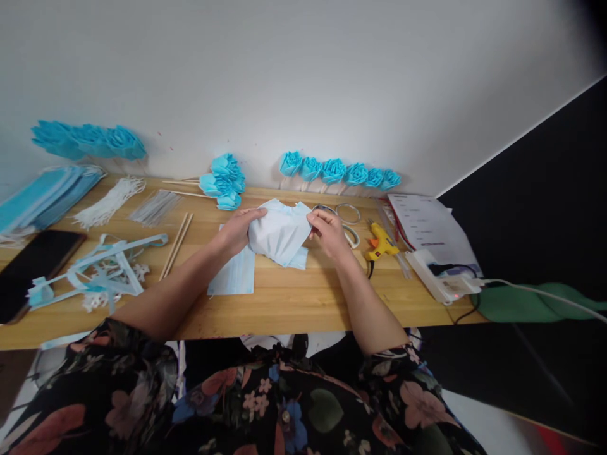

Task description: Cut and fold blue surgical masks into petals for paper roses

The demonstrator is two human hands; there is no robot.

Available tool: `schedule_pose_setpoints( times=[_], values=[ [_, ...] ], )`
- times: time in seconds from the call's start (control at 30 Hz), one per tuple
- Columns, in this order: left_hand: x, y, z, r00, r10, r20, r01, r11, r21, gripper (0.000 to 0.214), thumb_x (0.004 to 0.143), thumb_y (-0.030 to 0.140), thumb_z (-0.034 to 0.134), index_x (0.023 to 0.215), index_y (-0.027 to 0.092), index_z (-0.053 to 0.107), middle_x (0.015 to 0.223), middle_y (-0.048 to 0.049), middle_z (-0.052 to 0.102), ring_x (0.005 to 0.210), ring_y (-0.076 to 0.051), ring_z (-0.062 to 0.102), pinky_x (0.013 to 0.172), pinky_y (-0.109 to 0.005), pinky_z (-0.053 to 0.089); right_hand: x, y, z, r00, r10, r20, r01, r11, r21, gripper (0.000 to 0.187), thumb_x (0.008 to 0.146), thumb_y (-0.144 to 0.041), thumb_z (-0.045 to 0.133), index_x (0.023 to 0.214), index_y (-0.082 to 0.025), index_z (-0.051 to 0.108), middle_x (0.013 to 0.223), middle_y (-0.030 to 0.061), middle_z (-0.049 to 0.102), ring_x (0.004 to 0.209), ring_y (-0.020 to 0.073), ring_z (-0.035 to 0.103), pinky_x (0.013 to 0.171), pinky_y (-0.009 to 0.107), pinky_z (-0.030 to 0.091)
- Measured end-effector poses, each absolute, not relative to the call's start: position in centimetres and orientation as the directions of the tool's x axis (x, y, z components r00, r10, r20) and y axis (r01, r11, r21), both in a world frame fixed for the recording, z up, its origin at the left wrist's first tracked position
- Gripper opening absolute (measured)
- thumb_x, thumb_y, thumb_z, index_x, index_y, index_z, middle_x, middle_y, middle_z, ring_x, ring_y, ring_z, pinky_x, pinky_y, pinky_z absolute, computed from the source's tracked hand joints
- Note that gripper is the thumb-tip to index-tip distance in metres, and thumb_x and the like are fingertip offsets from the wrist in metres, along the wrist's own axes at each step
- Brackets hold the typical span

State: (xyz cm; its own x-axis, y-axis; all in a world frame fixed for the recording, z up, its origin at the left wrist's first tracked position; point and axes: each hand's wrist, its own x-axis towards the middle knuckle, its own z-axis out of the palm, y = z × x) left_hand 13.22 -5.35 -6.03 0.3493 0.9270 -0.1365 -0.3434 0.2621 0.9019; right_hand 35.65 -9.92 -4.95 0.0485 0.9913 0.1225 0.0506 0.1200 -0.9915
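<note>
My left hand [237,230] and my right hand [330,234] are raised over the middle of the table, each pinching one side of a pale, pleated face mask sheet [279,232]. The sheet is spread between them, creased and curved. Below it on the wood lies a flat light-blue mask sheet [233,275], partly covered by the held one. Another pale blue piece [298,258] shows under its lower right edge. Scissors [351,237] lie just behind my right hand, which hides part of them.
Blue paper-like flowers [334,170] on sticks lean along the wall. Left are stacked masks [52,196], white ear loops [111,201], wires [155,207], two sticks [176,246], blue strips [104,268] and a phone [35,268]. Right are a yellow glue gun [380,242], papers [429,227] and a power strip [439,278].
</note>
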Motion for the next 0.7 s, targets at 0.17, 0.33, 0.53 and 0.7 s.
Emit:
schedule_pose_setpoints(
  times=[0.17, 0.33, 0.53, 0.7],
  values=[
    [13.31, -5.40, -5.93, 0.347, 0.922, -0.171, -0.359, 0.299, 0.884, 0.030, 0.065, 0.041, 0.085, 0.073, 0.015, 0.072, 0.074, -0.0082, 0.075, 0.064, -0.019, 0.065, 0.060, -0.029, 0.050, 35.62, -9.94, -5.03, 0.029, 0.994, 0.107, -0.033, 0.108, -0.994, 0.030, 0.079, -0.048, 0.071, 0.067, -0.022, 0.062, 0.059, -0.0042, 0.055, 0.051, 0.0098, 0.047, 0.052, 0.025, 0.038],
    [13.45, -5.28, -6.17, 0.343, 0.930, -0.131, -0.412, 0.274, 0.869, 0.036, 0.070, 0.045, 0.083, 0.087, 0.015, 0.072, 0.082, -0.0087, 0.077, 0.074, -0.022, 0.070, 0.068, -0.031, 0.055, 35.55, -10.17, -4.87, -0.136, 0.990, 0.040, -0.099, 0.027, -0.995, 0.045, 0.080, -0.066, 0.066, 0.071, -0.021, 0.063, 0.064, -0.0005, 0.061, 0.056, 0.0129, 0.054, 0.056, 0.027, 0.044],
    [13.69, -5.56, -6.18, 0.377, 0.920, -0.105, -0.419, 0.270, 0.867, 0.038, 0.075, 0.048, 0.079, 0.094, 0.015, 0.073, 0.089, -0.0100, 0.078, 0.089, -0.027, 0.073, 0.077, -0.036, 0.058, 35.18, -10.40, -5.09, -0.241, 0.970, -0.038, 0.040, -0.029, -0.999, 0.046, 0.069, -0.064, 0.078, 0.071, -0.019, 0.066, 0.061, -0.0017, 0.060, 0.056, 0.0120, 0.053, 0.056, 0.026, 0.042],
    [13.72, -5.94, -5.89, 0.426, 0.896, -0.123, -0.386, 0.303, 0.871, 0.046, 0.070, 0.057, 0.082, 0.092, 0.016, 0.074, 0.093, -0.0110, 0.078, 0.092, -0.030, 0.072, 0.073, -0.036, 0.058, 35.22, -10.33, -5.26, -0.141, 0.990, -0.002, 0.040, 0.003, -0.999, 0.041, 0.070, -0.058, 0.080, 0.069, -0.018, 0.067, 0.060, -0.0027, 0.059, 0.055, 0.0110, 0.050, 0.056, 0.026, 0.040]
  ],
)
